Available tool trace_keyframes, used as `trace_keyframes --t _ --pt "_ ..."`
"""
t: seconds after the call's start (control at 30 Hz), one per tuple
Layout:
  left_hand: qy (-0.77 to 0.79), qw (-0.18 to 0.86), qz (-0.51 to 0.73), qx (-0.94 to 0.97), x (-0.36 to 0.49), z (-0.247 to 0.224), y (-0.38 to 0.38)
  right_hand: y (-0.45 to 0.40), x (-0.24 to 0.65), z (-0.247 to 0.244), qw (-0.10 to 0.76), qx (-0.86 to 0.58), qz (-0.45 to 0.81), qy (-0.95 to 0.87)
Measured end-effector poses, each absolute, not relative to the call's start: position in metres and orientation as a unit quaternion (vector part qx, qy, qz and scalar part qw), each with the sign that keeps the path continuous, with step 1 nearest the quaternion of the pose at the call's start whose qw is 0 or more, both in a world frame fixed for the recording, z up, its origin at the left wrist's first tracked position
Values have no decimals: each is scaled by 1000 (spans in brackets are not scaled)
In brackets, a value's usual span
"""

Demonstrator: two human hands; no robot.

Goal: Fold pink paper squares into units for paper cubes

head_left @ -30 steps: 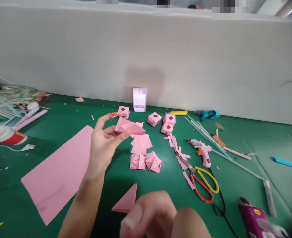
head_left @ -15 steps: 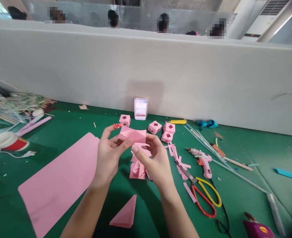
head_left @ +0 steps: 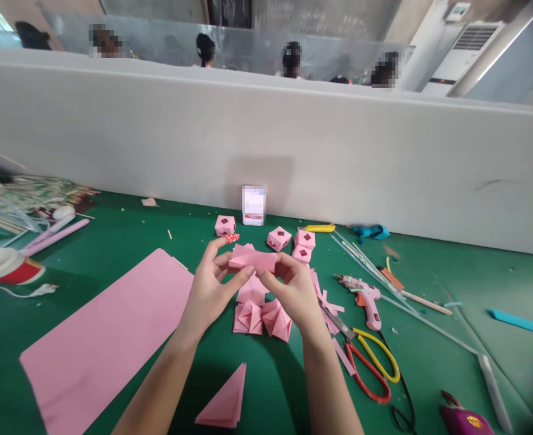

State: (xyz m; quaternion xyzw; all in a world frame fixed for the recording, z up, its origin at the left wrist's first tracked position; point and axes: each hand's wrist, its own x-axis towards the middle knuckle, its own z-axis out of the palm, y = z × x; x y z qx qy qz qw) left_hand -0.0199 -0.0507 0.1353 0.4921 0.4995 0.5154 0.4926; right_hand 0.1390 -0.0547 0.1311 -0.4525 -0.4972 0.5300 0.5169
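A folded pink paper piece (head_left: 253,260) is held level between both hands above the green table. My left hand (head_left: 214,284) pinches its left end, with a red patterned wrap on the index fingertip. My right hand (head_left: 296,287) grips the right end, and the two thumbs nearly meet at its lower edge. Just below lie folded pink pieces (head_left: 248,317), partly hidden by my hands. Pink paper boxes with diamond holes stand behind, one on the left (head_left: 225,225) and others on the right (head_left: 279,239). A stack of pink triangles (head_left: 224,399) lies nearer me.
A large pink sheet (head_left: 107,338) lies left, beyond it a paper cup (head_left: 10,266). Scissors (head_left: 370,362), a glue gun (head_left: 363,296), paper strips and a yellow cutter (head_left: 319,228) are right. A lit phone (head_left: 253,205) leans on the white partition (head_left: 157,133).
Both hands have moved slightly right with the folded paper, which now looks flatter and narrower. The thumbs are closer together, and more of the folded pieces below shows. The camera view has shifted slightly.
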Motion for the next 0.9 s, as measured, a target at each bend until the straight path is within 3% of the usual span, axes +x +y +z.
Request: trace_keyframes --t 0.47,0.9 --pt "519 491 446 539 -32 137 -45 -54 143 131 438 -506 489 -559" --pt "528 502 454 513 -32 137 -44 -54 146 130 435 -530 461 -564"
